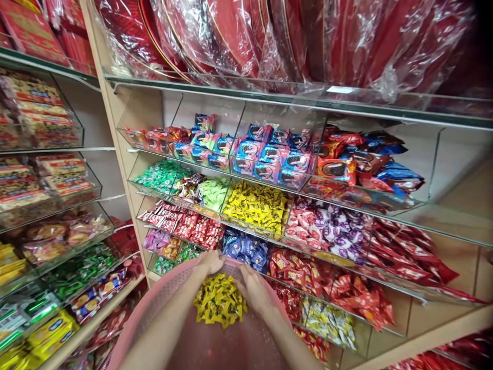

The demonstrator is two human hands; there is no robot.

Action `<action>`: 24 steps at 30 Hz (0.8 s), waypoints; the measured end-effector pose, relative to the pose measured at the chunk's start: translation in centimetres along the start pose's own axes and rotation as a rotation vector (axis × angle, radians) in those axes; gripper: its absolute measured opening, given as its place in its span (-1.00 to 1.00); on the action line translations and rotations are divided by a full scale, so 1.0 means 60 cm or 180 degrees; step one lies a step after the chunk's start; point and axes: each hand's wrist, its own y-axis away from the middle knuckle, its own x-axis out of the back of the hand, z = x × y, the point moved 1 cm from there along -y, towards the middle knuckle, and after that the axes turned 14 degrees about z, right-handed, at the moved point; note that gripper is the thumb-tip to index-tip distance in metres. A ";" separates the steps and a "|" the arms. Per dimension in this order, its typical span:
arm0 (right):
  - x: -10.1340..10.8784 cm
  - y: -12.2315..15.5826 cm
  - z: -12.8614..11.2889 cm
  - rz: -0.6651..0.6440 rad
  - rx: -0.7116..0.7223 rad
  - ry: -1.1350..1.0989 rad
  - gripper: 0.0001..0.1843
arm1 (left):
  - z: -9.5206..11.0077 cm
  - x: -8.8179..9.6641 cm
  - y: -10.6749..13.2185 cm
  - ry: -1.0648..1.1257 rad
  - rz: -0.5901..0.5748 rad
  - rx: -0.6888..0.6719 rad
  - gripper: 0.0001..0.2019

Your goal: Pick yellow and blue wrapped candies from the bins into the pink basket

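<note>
A pink plastic basket (165, 303) sits low in front of me with a heap of yellow wrapped candies (219, 300) in it. My left hand (210, 262) curls over the far edge of the heap, fingers bent down onto the candies. My right hand (252, 288) lies on the right side of the heap, fingers bent toward it. Both hands touch the candies; whether either grips any is hidden. A clear bin of the same yellow candies (256, 205) sits on the shelf above.
Clear acrylic bins (269, 169) in tiers hold wrapped sweets: green, red, blue, purple-and-white, and blue biscuit packs. More shelves (46, 216) of packaged snacks stand at the left. Red trays wrapped in plastic (277, 36) fill the top shelf.
</note>
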 end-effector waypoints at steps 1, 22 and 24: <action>0.006 0.000 0.002 0.0082 -0.0030 -0.0141 -0.60 | 0.000 0.001 0.000 -0.0002 0.0008 -0.0005 -0.52; 0.058 -0.027 -0.033 0.0665 0.0334 -0.0806 -0.72 | 0.003 0.009 -0.005 -0.0064 -0.0010 0.0051 -0.49; 0.099 -0.060 -0.052 0.0894 0.0490 -0.0773 -0.72 | 0.004 0.011 -0.005 -0.0058 -0.0059 0.0075 -0.49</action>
